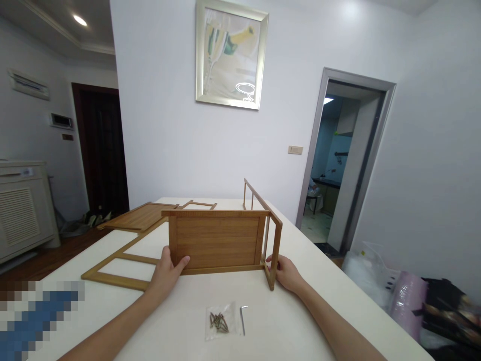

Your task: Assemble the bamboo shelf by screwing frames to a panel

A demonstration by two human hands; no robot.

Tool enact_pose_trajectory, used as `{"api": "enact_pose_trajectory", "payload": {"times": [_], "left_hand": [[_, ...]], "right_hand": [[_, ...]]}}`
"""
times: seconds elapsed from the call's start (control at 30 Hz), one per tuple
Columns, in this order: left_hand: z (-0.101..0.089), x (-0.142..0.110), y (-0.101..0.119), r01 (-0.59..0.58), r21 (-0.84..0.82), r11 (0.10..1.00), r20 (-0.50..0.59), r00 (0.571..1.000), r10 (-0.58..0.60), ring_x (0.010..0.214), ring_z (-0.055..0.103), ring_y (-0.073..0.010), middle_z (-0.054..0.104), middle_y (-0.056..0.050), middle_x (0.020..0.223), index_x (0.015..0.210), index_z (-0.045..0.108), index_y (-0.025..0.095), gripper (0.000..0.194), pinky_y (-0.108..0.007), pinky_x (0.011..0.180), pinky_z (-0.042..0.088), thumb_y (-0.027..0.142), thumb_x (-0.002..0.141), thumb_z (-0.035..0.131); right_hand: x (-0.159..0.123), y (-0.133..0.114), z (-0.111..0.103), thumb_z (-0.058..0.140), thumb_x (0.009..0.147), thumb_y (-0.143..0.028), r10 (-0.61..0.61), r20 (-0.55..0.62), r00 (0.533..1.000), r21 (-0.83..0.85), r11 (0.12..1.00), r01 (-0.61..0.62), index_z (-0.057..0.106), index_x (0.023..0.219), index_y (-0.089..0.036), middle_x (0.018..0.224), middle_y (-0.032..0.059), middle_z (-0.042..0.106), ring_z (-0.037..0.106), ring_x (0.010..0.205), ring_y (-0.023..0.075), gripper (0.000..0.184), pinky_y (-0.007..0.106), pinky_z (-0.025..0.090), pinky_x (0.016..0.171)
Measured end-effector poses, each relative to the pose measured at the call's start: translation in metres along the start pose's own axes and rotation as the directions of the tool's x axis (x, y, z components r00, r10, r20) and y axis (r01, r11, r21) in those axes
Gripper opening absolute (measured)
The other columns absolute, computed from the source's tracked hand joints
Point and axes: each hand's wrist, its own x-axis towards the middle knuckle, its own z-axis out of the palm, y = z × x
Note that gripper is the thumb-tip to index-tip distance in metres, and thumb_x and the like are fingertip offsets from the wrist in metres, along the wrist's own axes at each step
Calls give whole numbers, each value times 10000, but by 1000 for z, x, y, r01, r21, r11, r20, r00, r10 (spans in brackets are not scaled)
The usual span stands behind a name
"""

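Note:
A brown wooden panel (220, 240) stands on its long edge on the white table, its face toward me. My left hand (171, 265) grips its left end, with the thumb on the front face. At the panel's right end a wooden side frame (276, 250) stands on edge, reaching away toward the wall. My right hand (284, 273) is closed around the near lower part of this frame, at the corner by the panel; some fingers are hidden behind the wood. Nearer to me lie a clear bag of screws (219, 322) and an L-shaped hex key (242, 321).
Another wooden frame (116, 283) lies flat at the left of the white table (169, 331), and a slatted wooden panel (145, 215) lies behind it. A wall rises at the table's far edge. Wrapped bundles (409, 301) sit beyond the right edge.

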Motion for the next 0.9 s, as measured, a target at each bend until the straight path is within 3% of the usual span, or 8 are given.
{"api": "enact_pose_trajectory", "payload": {"times": [0.2,0.57,0.7,0.8,0.9], "left_hand": [[-1,-1,2,15,9,1000,9,1000,-15,594,499,-208,438,50,620,885,352,245,412,-310,569,408,598,743,509],[0,1,0,20,15,1000,-12,1000,-20,559,497,-214,404,63,565,831,353,250,421,-322,555,402,621,713,513],[-1,0,1,31,23,999,-8,999,-31,570,518,-227,444,50,581,889,385,236,439,-348,572,429,618,718,517],[-1,-1,1,29,-12,999,-7,1000,-30,668,574,-251,549,-2,715,1018,403,210,501,-395,649,477,604,733,522],[1,1,0,-22,-106,994,-74,997,15,959,590,-285,581,-104,1060,1182,371,186,609,-460,846,477,564,738,545]], "right_hand": [[1,0,0,534,729,-254,-10,14,1000,-4,1000,10,666,791,-207,815,29,703,615,772,183,153,258,432,690],[-1,-2,-2,519,754,-275,-5,6,1000,-14,1000,5,662,903,-219,842,24,703,617,776,181,215,263,433,689],[-1,-2,-3,528,729,-249,-6,15,1000,-9,1000,7,665,838,-213,826,22,699,614,781,183,178,265,435,694],[-1,-3,-3,527,731,-246,-7,16,1000,-6,1000,7,667,824,-208,823,24,699,613,783,183,172,264,435,698],[-1,-4,-3,524,737,-247,-12,17,1000,-2,1000,12,666,814,-206,819,24,698,612,777,179,167,259,432,696]]}}
